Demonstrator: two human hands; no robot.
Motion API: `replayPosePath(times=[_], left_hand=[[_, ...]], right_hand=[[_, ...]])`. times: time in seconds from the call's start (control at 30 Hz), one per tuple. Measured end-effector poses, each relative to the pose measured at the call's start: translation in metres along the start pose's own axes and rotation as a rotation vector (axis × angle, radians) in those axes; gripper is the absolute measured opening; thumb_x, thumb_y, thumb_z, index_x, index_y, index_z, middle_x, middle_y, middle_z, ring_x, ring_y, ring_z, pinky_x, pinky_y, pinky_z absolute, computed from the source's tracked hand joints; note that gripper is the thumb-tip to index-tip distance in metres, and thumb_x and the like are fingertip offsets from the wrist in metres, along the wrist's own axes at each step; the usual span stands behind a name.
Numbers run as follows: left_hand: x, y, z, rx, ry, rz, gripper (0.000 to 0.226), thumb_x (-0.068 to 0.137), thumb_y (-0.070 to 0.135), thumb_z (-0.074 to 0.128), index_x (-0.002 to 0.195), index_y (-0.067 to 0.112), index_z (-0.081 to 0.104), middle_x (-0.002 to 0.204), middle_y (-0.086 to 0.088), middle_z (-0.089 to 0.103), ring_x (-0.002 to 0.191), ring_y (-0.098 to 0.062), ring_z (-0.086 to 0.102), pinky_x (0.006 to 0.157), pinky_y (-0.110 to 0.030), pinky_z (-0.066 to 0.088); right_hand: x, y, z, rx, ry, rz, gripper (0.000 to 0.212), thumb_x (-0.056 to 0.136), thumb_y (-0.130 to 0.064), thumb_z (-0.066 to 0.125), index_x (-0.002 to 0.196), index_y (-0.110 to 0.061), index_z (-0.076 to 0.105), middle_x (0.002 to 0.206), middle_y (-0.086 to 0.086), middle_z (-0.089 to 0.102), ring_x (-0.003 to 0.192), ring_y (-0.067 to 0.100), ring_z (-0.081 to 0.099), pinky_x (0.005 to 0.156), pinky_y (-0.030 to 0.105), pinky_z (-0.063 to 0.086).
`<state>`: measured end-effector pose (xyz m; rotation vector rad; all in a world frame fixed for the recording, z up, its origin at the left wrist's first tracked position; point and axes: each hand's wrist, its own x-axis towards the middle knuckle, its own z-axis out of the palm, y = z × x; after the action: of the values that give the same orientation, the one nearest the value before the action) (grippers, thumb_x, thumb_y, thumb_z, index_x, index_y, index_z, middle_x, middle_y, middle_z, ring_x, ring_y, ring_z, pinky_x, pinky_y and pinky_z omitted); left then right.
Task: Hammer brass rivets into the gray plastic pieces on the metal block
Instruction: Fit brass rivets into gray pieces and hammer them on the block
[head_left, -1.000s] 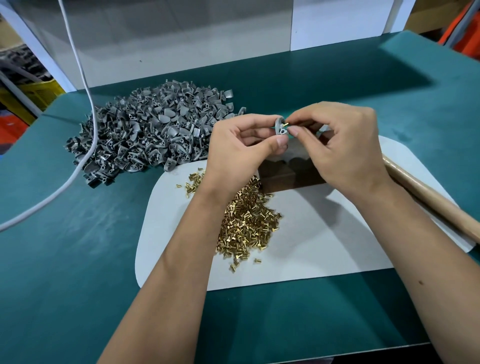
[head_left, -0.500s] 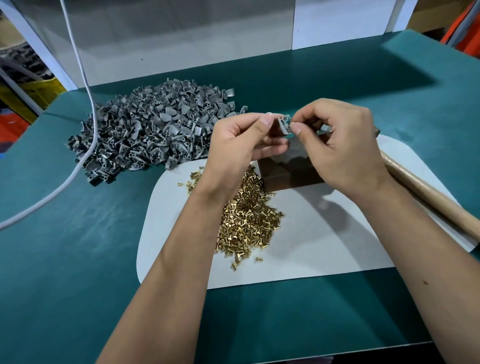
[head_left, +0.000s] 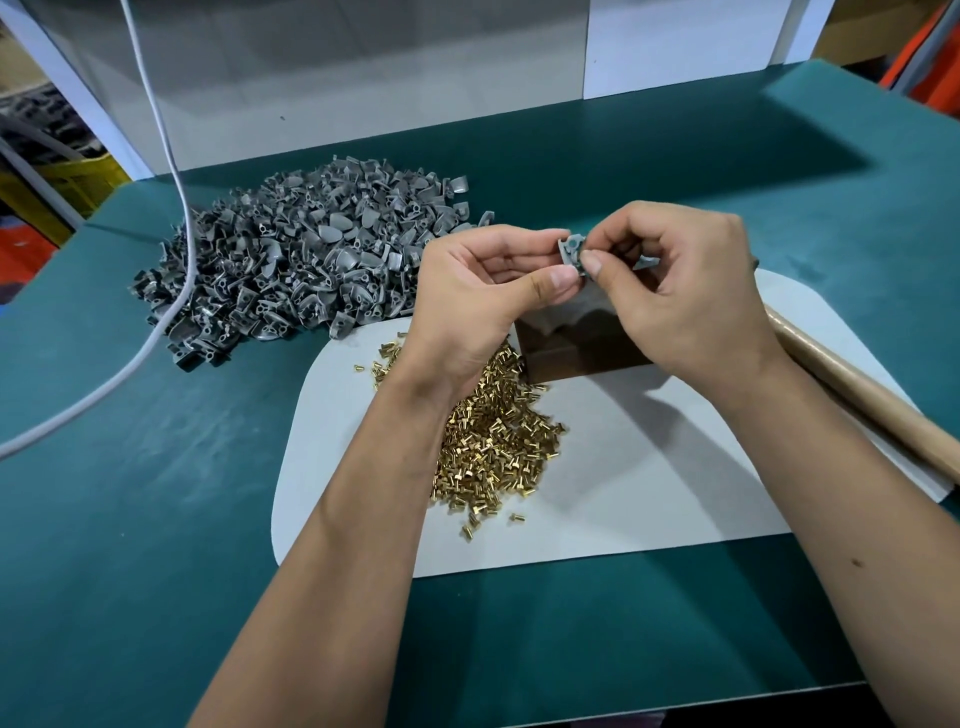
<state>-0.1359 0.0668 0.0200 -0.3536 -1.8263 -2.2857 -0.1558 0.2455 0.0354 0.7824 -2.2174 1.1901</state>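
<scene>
Now | both hands (head_left: 485, 291) (head_left: 675, 280) pinch gray plastic piece (head_left: 571, 248) | holed face toward camera

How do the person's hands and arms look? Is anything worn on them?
Both forearms are bare up to the frame edge: no sleeves show. The left hand and right hand wear no gloves, and no rings, watch or bracelet are visible. The fingernails are short.

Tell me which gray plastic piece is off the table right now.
The gray piece pinched between the left hand and right hand, above the metal block; the others lie in the heap.
</scene>
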Motion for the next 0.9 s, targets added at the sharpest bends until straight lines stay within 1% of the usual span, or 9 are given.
replayPosePath(times=[0.3, 0.37, 0.47, 0.57, 0.63, 0.7, 0.77, 0.83, 0.9], left_hand=[[-0.001, -0.002, 0.003, 0.044, 0.019, -0.018, 0.032, 0.079, -0.012, 0.077, 0.109, -0.003, 0.072, 0.087, -0.015, 0.076, 0.082, -0.025, 0.074, 0.078, -0.034, 0.062], [0.000, -0.002, 0.006, 0.126, 0.017, 0.007, 0.036, 0.080, -0.011, 0.077, 0.114, 0.000, 0.072, 0.085, -0.012, 0.073, 0.082, -0.023, 0.070, 0.082, -0.037, 0.061], [0.000, -0.004, 0.011, 0.437, 0.061, 0.100, 0.020, 0.082, 0.000, 0.079, 0.101, 0.009, 0.077, 0.090, 0.000, 0.075, 0.089, -0.013, 0.070, 0.091, -0.033, 0.058], [0.000, -0.008, 0.014, 0.770, 0.141, 0.146, 0.005, 0.084, 0.014, 0.080, 0.084, 0.018, 0.079, 0.099, 0.012, 0.077, 0.114, -0.008, 0.062, 0.105, -0.023, 0.042], [0.000, -0.010, 0.011, 0.826, 0.159, 0.092, 0.006, 0.085, 0.017, 0.081, 0.082, 0.022, 0.080, 0.107, 0.013, 0.076, 0.123, -0.011, 0.056, 0.112, -0.026, 0.036], [0.001, -0.010, 0.007, 0.798, 0.153, 0.043, 0.006, 0.084, 0.017, 0.082, 0.082, 0.023, 0.081, 0.111, 0.011, 0.075, 0.124, -0.012, 0.056, 0.115, -0.035, 0.035], [0.001, -0.008, 0.006, 0.792, 0.145, 0.025, 0.008, 0.082, 0.017, 0.083, 0.080, 0.024, 0.081, 0.113, 0.009, 0.074, 0.121, -0.011, 0.059, 0.114, -0.038, 0.037], [0.000, -0.007, 0.007, 0.777, 0.143, 0.008, 0.010, 0.080, 0.017, 0.083, 0.080, 0.026, 0.080, 0.114, 0.008, 0.074, 0.117, -0.006, 0.062, 0.113, -0.036, 0.040], [0.000, -0.007, 0.007, 0.761, 0.140, -0.006, 0.013, 0.080, 0.016, 0.084, 0.079, 0.028, 0.079, 0.116, 0.008, 0.073, 0.115, -0.002, 0.063, 0.113, -0.033, 0.041]], right_hand=[[0.000, 0.003, -0.001, 0.011, -0.004, 0.027, 0.007, 0.089, -0.013, 0.070, 0.085, -0.009, 0.075, 0.079, -0.001, 0.072, 0.072, 0.016, 0.067, 0.070, 0.037, 0.055], [0.002, 0.003, -0.003, -0.014, -0.014, 0.015, 0.006, 0.088, -0.012, 0.071, 0.086, -0.009, 0.075, 0.080, -0.001, 0.073, 0.074, 0.015, 0.067, 0.072, 0.035, 0.055], [0.005, 0.003, -0.009, -0.038, -0.036, 0.017, 0.007, 0.089, -0.015, 0.071, 0.087, -0.012, 0.077, 0.082, -0.003, 0.073, 0.077, 0.011, 0.067, 0.074, 0.028, 0.053], [0.008, 0.013, -0.021, -0.115, -0.012, 0.167, 0.014, 0.092, -0.028, 0.068, 0.087, -0.018, 0.076, 0.079, -0.003, 0.072, 0.076, 0.014, 0.067, 0.073, 0.027, 0.052], [0.009, 0.029, -0.034, -0.327, -0.034, 0.369, 0.012, 0.090, -0.030, 0.069, 0.088, -0.019, 0.074, 0.083, 0.004, 0.073, 0.084, 0.026, 0.069, 0.079, 0.034, 0.055], [0.007, 0.044, -0.047, -0.580, -0.144, 0.595, 0.012, 0.088, -0.026, 0.069, 0.089, -0.015, 0.070, 0.090, 0.016, 0.072, 0.092, 0.038, 0.066, 0.083, 0.041, 0.056], [0.003, 0.050, -0.055, -0.730, -0.311, 0.729, 0.020, 0.087, -0.030, 0.069, 0.090, -0.010, 0.068, 0.086, 0.020, 0.067, 0.087, 0.041, 0.061, 0.073, 0.037, 0.050], [0.001, 0.049, -0.058, -0.756, -0.426, 0.767, 0.027, 0.086, -0.036, 0.072, 0.086, -0.009, 0.068, 0.077, 0.016, 0.062, 0.080, 0.039, 0.058, 0.066, 0.033, 0.040], [0.002, 0.047, -0.059, -0.743, -0.448, 0.761, 0.029, 0.087, -0.038, 0.072, 0.086, -0.010, 0.070, 0.073, 0.014, 0.059, 0.078, 0.039, 0.057, 0.064, 0.032, 0.037]])
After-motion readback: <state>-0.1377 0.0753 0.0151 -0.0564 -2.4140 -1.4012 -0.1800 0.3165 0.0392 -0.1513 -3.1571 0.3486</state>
